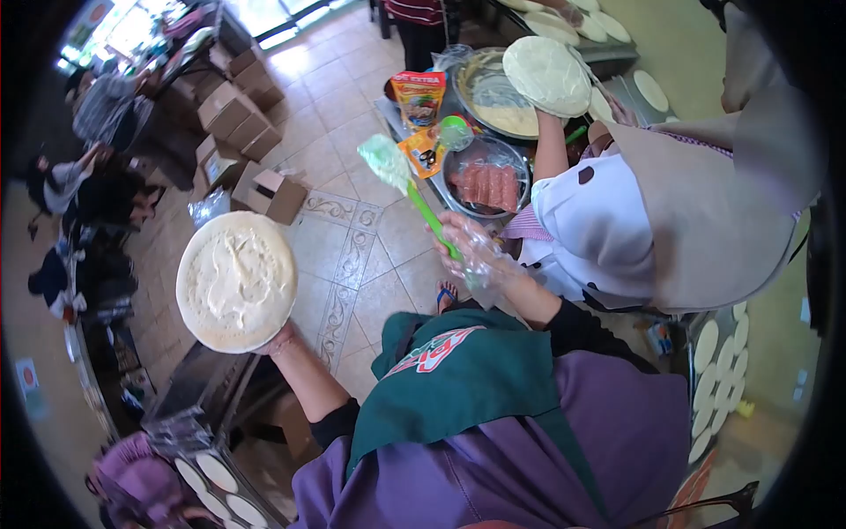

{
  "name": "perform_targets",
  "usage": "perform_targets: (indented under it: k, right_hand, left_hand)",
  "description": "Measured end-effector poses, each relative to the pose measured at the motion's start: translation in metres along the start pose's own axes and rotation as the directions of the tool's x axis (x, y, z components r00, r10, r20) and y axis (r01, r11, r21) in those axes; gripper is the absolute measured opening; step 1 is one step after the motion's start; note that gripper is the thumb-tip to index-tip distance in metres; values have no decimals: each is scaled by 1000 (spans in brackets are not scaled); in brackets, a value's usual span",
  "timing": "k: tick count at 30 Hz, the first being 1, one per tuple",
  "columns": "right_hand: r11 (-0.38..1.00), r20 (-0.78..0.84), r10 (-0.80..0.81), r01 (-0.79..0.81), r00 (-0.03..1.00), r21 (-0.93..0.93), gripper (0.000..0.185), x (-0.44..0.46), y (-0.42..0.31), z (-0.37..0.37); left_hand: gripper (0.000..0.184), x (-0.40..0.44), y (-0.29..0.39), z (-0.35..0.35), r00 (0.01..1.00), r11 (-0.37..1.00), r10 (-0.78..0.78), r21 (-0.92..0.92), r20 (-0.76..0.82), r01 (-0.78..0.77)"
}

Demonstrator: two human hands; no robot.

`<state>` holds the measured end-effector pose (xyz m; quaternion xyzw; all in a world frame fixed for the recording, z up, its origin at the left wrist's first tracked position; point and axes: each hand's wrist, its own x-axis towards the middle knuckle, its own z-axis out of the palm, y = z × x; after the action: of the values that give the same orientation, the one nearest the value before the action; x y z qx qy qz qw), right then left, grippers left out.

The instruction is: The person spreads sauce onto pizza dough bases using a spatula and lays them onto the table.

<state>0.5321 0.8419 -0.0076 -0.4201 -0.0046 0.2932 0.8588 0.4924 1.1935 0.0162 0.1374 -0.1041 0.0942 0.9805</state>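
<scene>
On my left hand (280, 339) rests a round flat dough base (196, 286), held up from below, with cream-coloured spread (236, 278) smeared over its middle. My right hand (476, 247), in a clear plastic glove, is closed round the green handle of a spatula (426, 212). Pale spread coats the spatula's raised head. Beyond it are a metal bowl with packed pink sausages (485, 183) and a large basin (476, 110) holding cream-coloured spread. A co-worker's hand holds up another coated round base (546, 78).
A co-worker (670, 212) stands close at the right. Food pouches (418, 99) lie beside the bowls. Cardboard boxes (238, 119) stand on the tiled floor at the upper left. Trays of round bases (721, 375) are at the right and lower left. Several people are further off.
</scene>
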Motion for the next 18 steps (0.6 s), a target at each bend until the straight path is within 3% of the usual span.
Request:
perform_targets:
  k: [3,6,8,11,13,14,16,18]
  right_hand:
    - [992,-84,-107,112,991,60,33,41,-18,-5]
    - [981,-242,-196,189,950,-51,31,89,-41,-29]
    - [964,-487,-264,241,833,-111,25,119,-50,-45]
    - [914,-566,-406,318,717,-252,24,162,-51,-120]
    - [839,-786,-506,-11,356,-545,19,187,-64,-134]
    - [842,-795,-504,-15,337,-540,19,196,-74,-147]
    - [440,-581,-792,-483,189,-757,23,200,-89,-178]
    - [521,-703,-694,-565,157,-640,23,216,-95,-236]
  left_hand:
    - [65,32,14,-18,995,995,-102,-4,-20,102]
    - [65,95,22,-45,979,979,-202,-10,-35,201]
    - [65,151,13,-64,962,963,-270,-16,-43,269]
    - [65,250,11,-90,929,929,-370,-8,-34,369]
    - [65,302,23,-109,910,911,-413,-11,-42,412]
    - [65,325,21,-118,900,901,-433,-12,-44,433]
    - [65,385,17,-137,873,874,-484,-6,-61,485]
    - [65,419,4,-147,844,846,-532,3,-68,534]
